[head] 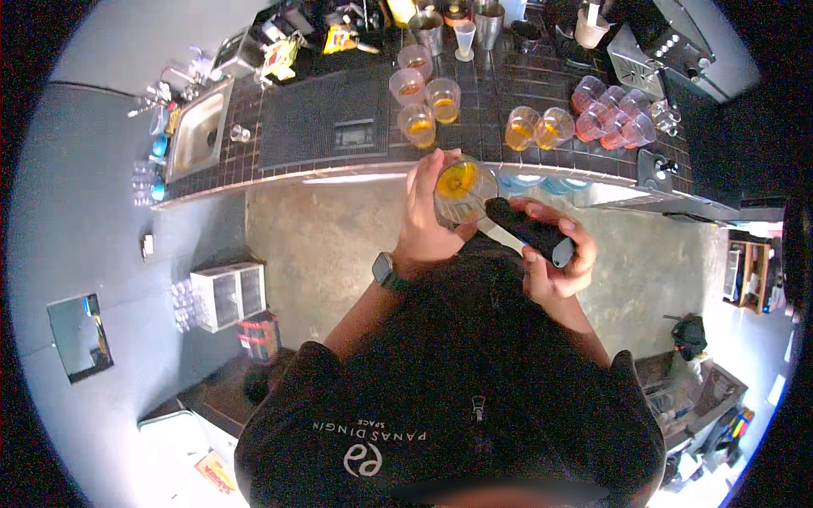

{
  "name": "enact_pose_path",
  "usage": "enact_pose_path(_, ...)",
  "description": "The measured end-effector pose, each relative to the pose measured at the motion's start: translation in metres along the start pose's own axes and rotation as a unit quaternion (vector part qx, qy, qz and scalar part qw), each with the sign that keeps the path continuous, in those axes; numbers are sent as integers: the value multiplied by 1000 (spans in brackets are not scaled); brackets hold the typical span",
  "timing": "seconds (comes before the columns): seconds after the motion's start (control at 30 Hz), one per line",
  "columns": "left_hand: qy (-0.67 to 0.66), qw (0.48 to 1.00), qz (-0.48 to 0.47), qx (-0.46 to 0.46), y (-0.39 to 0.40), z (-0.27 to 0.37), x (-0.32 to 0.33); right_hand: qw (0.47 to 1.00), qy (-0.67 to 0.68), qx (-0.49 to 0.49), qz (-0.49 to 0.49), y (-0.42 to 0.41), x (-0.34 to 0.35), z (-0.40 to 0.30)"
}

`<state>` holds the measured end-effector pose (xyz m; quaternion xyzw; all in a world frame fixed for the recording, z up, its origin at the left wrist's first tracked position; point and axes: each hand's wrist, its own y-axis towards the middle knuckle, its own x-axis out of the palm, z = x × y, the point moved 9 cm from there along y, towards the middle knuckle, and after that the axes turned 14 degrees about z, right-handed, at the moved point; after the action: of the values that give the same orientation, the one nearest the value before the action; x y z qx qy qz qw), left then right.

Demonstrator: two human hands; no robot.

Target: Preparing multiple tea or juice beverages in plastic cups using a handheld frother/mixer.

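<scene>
My left hand (429,213), with a smartwatch (383,269) on the wrist, grips a clear plastic cup (467,190) holding some orange-yellow liquid. In my right hand (559,254) is a black-handled handheld device (530,232), perhaps a milk frother; its thin shaft seems to reach into the cup. A pale strip (500,233) lies along the underside of the handle. Beyond my left hand, several clear cups with amber liquid (419,127) stand on the tiled counter. Two more amber cups (522,130) stand to the right, beside a group of cups with red liquid (613,120).
The counter's front edge (356,170) runs just beyond my hands. A sink (202,130) is set in at the left, near a small glass (240,132). Metal shaker tins (427,32) and a clear measuring cup (465,41) stand at the back. A ribbed black mat (305,120) covers part of the counter.
</scene>
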<state>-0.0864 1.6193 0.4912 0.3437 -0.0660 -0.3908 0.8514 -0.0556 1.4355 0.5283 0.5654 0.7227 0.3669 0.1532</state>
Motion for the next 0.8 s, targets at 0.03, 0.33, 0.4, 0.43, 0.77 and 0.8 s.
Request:
enact_pose_path(0.03,-13,999,-3,-34,-8,-1,-3,1000,0,6,-7,-6,0,-4)
enact_pose_path(0.33,7,998,-34,-44,-35,8,-7,1000,4,18,2,-20,0,-25)
enact_pose_path(0.4,11,999,-30,-31,-31,9,0,1000,20,2,-9,-14,1,-28)
enact_pose_path(0.43,15,999,-25,-19,-28,11,3,1000,20,0,-7,-12,-2,-27)
enact_pose_path(0.77,2,995,-30,92,37,14,67,997,-11,-64,-38,46,-36,8)
enact_pose_path(0.8,20,995,-35,86,47,13,75,996,-14,-76,-38,56,-39,14)
